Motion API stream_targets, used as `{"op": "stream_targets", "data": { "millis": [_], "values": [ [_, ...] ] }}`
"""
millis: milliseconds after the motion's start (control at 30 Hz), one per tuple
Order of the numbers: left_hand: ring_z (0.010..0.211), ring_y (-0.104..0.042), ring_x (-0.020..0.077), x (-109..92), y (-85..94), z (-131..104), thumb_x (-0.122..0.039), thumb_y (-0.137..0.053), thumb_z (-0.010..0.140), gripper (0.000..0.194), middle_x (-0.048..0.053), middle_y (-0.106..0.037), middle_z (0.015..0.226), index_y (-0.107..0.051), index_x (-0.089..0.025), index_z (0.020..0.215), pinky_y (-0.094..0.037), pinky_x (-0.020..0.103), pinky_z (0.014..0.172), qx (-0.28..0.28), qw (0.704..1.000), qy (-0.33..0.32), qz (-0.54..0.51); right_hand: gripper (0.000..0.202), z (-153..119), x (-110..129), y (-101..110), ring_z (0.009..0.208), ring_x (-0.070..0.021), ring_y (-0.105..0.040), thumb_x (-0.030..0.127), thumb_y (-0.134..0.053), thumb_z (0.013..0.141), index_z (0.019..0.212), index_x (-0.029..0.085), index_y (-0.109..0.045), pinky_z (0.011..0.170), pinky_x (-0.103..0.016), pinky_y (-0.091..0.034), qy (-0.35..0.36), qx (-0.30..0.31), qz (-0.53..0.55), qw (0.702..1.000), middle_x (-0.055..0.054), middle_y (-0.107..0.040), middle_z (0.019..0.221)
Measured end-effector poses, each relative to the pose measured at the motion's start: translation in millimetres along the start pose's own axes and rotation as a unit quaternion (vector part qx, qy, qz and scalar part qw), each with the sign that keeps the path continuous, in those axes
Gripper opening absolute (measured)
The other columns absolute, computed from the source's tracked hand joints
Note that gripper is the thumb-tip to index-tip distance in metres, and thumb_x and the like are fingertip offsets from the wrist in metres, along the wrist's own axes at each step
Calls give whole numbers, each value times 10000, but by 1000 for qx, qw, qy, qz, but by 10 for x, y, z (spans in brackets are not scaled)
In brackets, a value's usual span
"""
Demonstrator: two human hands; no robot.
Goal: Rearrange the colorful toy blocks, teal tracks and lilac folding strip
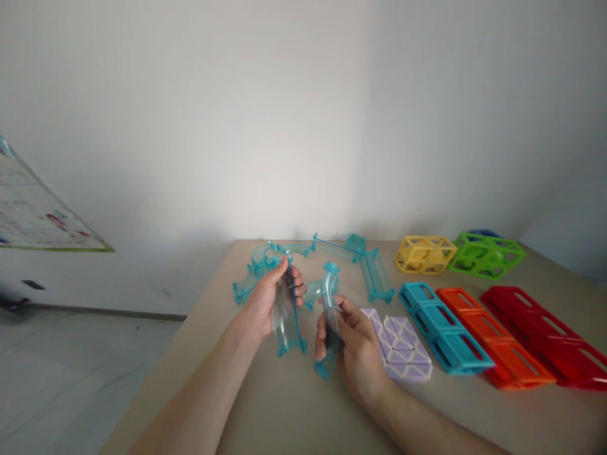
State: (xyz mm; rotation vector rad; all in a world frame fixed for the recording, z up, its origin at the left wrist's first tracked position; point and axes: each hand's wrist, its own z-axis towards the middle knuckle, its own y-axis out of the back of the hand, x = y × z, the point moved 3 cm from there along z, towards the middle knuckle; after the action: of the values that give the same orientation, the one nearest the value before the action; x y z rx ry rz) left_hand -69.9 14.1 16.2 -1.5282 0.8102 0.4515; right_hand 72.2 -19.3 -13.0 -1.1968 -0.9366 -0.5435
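In hand, two: your left hand point(260, 306) is gripping a straight, translucent teal plastic channel point(283, 322), at nine o'clock of the curved, translucent teal plastic channel point(327, 294) your right hand point(358, 346) is clasping, mid-length holds probably serving best, leaving flared ends point(331, 268) uncovered.

On my feed, the straight channel point(283, 316) and curved channel point(328, 291) at centre frame look like see-through, glossy plastic with smooth walls. At right I read opaque, smooth plastic with a slight sheen on the blue frame point(456, 333), orange frame point(502, 341) and red frame point(540, 338). The surface point(265, 404) beneath looks smooth and matt, the floor point(80, 366) at lower left smooth, faintly shiny and stone-like.
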Motion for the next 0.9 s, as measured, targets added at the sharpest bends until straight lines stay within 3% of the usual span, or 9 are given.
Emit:
{"op": "stream_targets", "data": {
  "millis": [167, 267, 500, 633, 900],
  "values": [
    [352, -402, 48, 5, 3, -13, -587, -567, 809, 427, -69, -454, 536, -558, -161, 779, -392, 160, 324, -43, 994, -16, 97, 211, 1, 8, 2, 351, -94, -504, 378, -608, 844, 843, 175, -552, 372, -197, -360, -14, -4, -10, 1000, 34, -578, 562],
    [300, -391, 53, 43, 6, -11, -701, -495, 773, 530, -75, -444, 492, -515, -175, 710, -359, 165, 281, -48, 988, -9, 148, 200, 3, -5, 0, 328, -87, -482, 370, -601, 845, 829, 178, -550, 352, -186, -339, -30, -6, -1, 1000, 49, -548, 527],
    [239, -364, 68, 126, 2, -4, -825, -366, 716, 675, -55, -411, 383, -461, -176, 554, -281, 175, 230, 64, 984, 48, 161, 215, 6, -43, -25, 278, -76, -427, 392, -599, 840, 827, 185, -540, 317, -163, -315, -64, -19, 13, 998, 82, -483, 434],
    [256, -390, 63, 112, -1, -47, -778, -409, 752, 646, -35, -478, 392, -531, -157, 622, -285, 158, 260, 76, 972, 33, 221, 258, 8, -61, -24, 254, -83, -417, 428, -609, 827, 844, 177, -553, 285, -163, -312, -96, -8, 15, 995, 83, -477, 407],
    [235, -426, 87, 102, 26, -55, -736, -416, 785, 603, -4, -532, 377, -534, -166, 626, -285, 167, 258, 27, 959, 46, 280, 278, 10, -111, 1, 236, -79, -418, 436, -606, 828, 843, 160, -575, 267, -149, -279, -132, 17, -12, 991, 73, -488, 396]
  ]
}}
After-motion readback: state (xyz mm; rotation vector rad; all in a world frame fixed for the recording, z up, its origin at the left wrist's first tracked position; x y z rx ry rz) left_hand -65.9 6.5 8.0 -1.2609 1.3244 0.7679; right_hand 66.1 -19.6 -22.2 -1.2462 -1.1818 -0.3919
